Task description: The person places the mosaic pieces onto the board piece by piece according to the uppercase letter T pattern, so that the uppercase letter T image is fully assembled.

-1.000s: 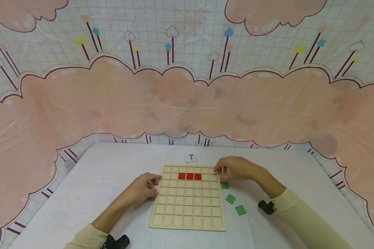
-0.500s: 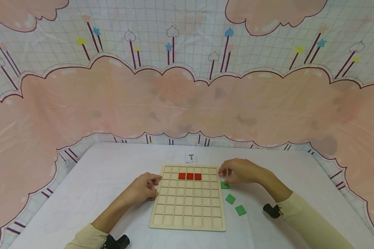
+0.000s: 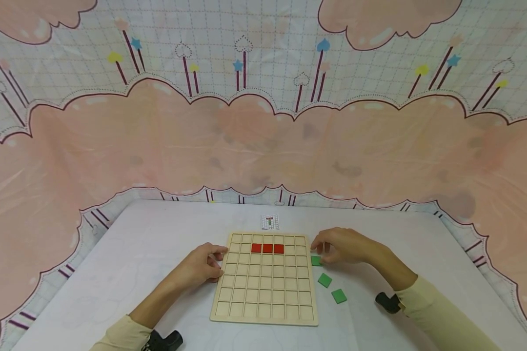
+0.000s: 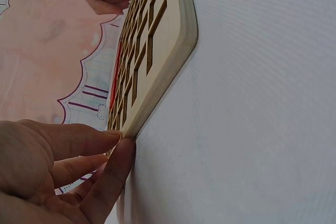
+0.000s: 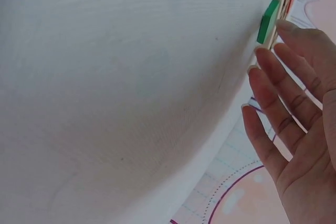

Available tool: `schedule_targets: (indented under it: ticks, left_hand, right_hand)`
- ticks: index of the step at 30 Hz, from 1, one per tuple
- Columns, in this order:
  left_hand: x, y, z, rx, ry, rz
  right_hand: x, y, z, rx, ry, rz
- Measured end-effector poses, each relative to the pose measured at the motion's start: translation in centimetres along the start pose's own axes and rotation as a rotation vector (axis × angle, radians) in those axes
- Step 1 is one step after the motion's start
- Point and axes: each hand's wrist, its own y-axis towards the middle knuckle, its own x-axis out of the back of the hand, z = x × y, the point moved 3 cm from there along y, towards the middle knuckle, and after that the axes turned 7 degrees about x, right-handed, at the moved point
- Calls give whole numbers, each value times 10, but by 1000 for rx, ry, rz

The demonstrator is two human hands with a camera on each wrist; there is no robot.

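Note:
A pale wooden grid board (image 3: 263, 310) lies on the white table, with three red square tiles (image 3: 267, 248) side by side in its second row from the top. My left hand (image 3: 200, 263) holds the board's left edge with thumb and fingers; the left wrist view shows the fingertips (image 4: 124, 148) against its wooden rim. Off the board's right side, my right hand (image 3: 343, 245) hovers with loosely bent fingers and nothing in them. Beneath its thumb is a green square tile (image 3: 316, 261), partly covered in the head view. Two more green tiles (image 3: 325, 280) lie nearer the front.
A small printed card (image 3: 270, 222) with a grid and a red and green pattern lies behind the board. Behind the table (image 3: 158, 229) hangs a pink and white patterned cloth (image 3: 263, 141). Black wrist devices (image 3: 388, 302) sit at both sleeves.
My right hand has drawn back from the board's upper right edge, moving right and toward the front, over the nearest green tile. The left hand and the tiles have stayed put.

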Motion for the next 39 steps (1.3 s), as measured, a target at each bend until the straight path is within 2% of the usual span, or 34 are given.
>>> schedule_targets:
  ticks: [7,14,23,39]
  left_hand:
    - [0,-1,-1,-8,-1,17]
    - [1,-1,-2,8,-10,4]
    - [0,-1,-3,-26,4,24]
    - [0,-1,-2,-28,14,25]
  right_hand:
    - [-3,-2,3,-24,-3,7]
    - [-7,-1,3,1,-19,1]
    - [-10,-4,-1,1,-45,-13]
    - [-11,-6,-2,20,-62,-16]
